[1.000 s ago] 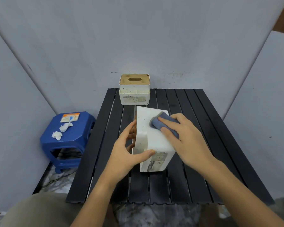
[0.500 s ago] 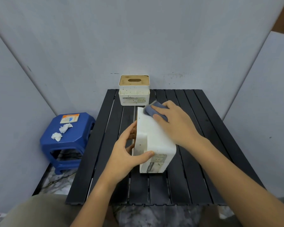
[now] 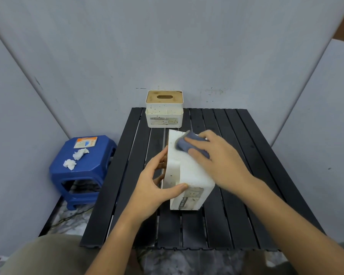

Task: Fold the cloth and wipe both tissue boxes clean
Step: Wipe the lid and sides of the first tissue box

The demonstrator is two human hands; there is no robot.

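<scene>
Near edge of bench (image 3: 236,231): dark slats, bare strip w/ open room in front of both forearms. L hand (image 3: 153,187) grips the near tissue box (image 3: 189,175) at its left side, thumb curled over the near top corner, fingers (image 3: 161,161) wrapped round the left face; the box lies on its side, mid-bench, long axis running away from the person. R hand (image 3: 216,159) lies on the box's upward face toward the far end, fingers bent over the folded blue-grey cloth (image 3: 189,144), pressing it onto the white surface; hand is motion-blurred. Cloth sits close to the box's far edge, not over it. Label panel faces the person at the near end.

Right of box: wide bare slats to bench's right edge. Left: narrower strip of slats.

Far: 2nd tissue box (image 3: 164,109) upright at the back edge, tan slotted lid, speckled w/ dark spots, small gap between it and near box.

Off-bench left, lower: blue stool (image 3: 83,169), two crumpled tissues (image 3: 75,158) and a card (image 3: 85,141) on its seat. Grey panels (image 3: 167,46) close in back and both sides.
</scene>
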